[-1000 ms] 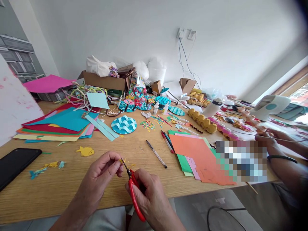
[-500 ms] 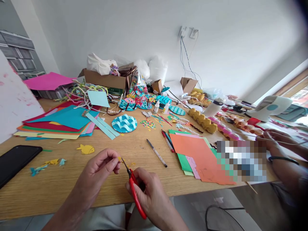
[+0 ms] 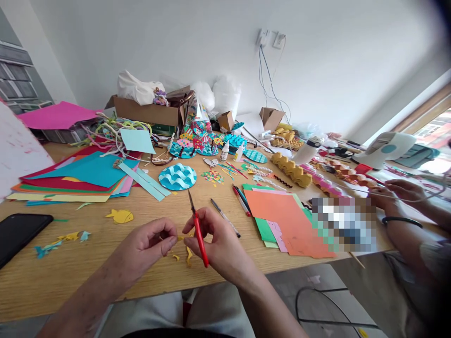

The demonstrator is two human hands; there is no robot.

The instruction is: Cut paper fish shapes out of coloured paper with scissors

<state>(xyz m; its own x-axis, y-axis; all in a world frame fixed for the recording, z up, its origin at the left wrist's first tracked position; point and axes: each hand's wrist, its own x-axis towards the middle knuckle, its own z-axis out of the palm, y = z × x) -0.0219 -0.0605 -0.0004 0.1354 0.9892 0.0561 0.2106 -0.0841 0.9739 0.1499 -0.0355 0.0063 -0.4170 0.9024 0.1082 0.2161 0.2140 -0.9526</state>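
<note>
My right hand (image 3: 214,234) is closed around red-handled scissors (image 3: 198,230), their dark blades pointing up and away from me. Just left of it, my left hand (image 3: 151,241) pinches thumb and fingers together. A tiny yellow paper piece (image 3: 180,238) shows at its fingertips, close to my right thumb and partly hidden. Below the hands, thin yellow paper scraps (image 3: 189,257) lie on the wooden table (image 3: 105,263). To the left rests a yellow paper fish (image 3: 120,216) with drawn lines, and nearer me are yellow and blue paper offcuts (image 3: 61,241).
A black phone (image 3: 24,234) lies at the left edge, before stacked coloured paper (image 3: 81,171). A pen (image 3: 225,218) and orange sheets (image 3: 282,216) are to the right. Behind sits a blue wavy disc (image 3: 177,177). Another person's hands (image 3: 394,195) work at far right.
The scissors have swung more upright and moved slightly up as my right hand turned. Both hands are closer together. More yellow scraps show on the table, and the view has shifted a little.
</note>
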